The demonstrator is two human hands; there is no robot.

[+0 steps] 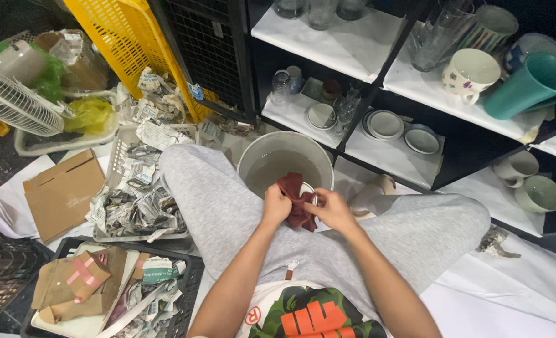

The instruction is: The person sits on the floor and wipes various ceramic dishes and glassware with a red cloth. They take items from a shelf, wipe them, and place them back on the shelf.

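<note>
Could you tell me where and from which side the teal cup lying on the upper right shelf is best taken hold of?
Grip the teal cup around its narrower base end, coming from the open shelf front. It lies on its side, mouth toward the right, so the tapered base offers the hand a slimmer hold.

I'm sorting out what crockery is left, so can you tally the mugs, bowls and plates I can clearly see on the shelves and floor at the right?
Mugs: 2, a white mug and a striped mug
Bowls: 2, a cream bowl and a green bowl
Plates: 3, at and; some may be stacks
Total: 7
</note>
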